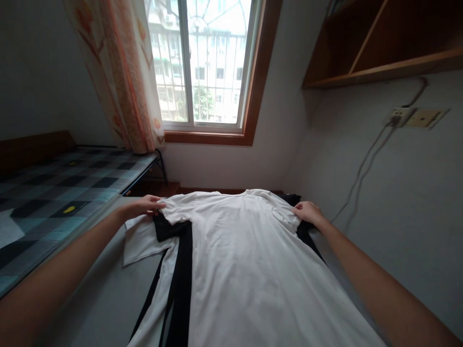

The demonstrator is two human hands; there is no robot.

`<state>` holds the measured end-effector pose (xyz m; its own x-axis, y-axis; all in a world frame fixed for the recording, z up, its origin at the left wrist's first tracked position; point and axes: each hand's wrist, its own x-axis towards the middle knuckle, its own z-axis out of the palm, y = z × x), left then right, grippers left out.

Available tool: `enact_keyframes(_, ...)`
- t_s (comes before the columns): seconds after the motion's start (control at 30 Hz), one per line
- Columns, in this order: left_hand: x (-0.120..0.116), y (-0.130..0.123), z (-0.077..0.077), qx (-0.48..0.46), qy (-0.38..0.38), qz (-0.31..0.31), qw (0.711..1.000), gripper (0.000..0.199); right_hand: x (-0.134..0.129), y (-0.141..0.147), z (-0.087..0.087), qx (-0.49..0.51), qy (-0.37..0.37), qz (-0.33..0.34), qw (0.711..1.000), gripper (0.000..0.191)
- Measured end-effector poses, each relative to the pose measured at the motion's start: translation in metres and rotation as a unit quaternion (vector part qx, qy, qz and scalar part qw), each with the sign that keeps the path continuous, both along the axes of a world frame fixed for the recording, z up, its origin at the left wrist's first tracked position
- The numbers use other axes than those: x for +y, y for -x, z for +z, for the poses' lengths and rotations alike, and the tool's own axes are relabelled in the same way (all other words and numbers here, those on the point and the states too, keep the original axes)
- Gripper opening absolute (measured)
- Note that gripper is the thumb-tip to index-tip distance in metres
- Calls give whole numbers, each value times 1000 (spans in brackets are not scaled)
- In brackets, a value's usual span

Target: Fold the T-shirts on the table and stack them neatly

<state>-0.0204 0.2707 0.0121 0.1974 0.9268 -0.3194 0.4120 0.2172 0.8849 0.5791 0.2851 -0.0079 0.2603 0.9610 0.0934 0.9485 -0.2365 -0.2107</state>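
Observation:
A white shirt (238, 260) lies spread out with its neck end toward the window. My left hand (150, 205) pinches the edge of its left sleeve, and my right hand (306, 212) pinches the sleeve on the right. Under it lies a black garment (184, 270), showing along the left side, below the left sleeve and at the right edge. Another white garment (142, 238) sticks out at the left, beneath the black one. The fingertips of both hands are partly hidden in the cloth.
The clothes lie on a grey surface (104, 284). At the left is a bed with a checked cover (97, 180). A curtain (126, 72) hangs beside the window (202, 62). Wooden shelves (383, 67) and a socket with a cable (398, 117) are on the right wall.

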Motion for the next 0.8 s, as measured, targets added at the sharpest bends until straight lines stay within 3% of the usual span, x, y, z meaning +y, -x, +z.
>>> enact_keyframes(0.1, -5, -5, -2, 2, -32, 23, 999, 46, 5, -7, 12, 33, -22, -30, 999, 23)
enact_keyframes(0.23, -10, -13, -5, 34, -82, 98, 991, 52, 5, -3, 29, -14, -150, -63, 987, 38)
enact_keyframes(0.3, -14, -19, -8, 79, -150, 137, 976, 52, 2, -1, 31, -39, -132, -61, 989, 40)
enact_keyframes(0.4, -29, -33, -15, 178, -303, 149, 924, 43, -6, 4, 25, -67, -74, -78, 992, 37)
enact_keyframes(0.47, -46, -47, -20, 216, -379, 96, 895, 32, -15, 11, 19, -100, -81, -72, 989, 37)
enact_keyframes(0.53, -70, -62, -24, 218, -415, 17, 883, 22, -28, 19, 15, -128, -98, -40, 986, 34)
enact_keyframes(0.67, -126, -90, -25, 180, -356, -192, 897, 17, -63, 40, 15, -143, -63, 68, 985, 29)
enact_keyframes(0.73, -154, -101, -22, 176, -323, -282, 886, 18, -83, 48, 16, -120, -8, 107, 987, 30)
enact_keyframes(0.8, -179, -109, -20, 189, -328, -331, 865, 17, -102, 51, 14, -92, 48, 120, 987, 33)
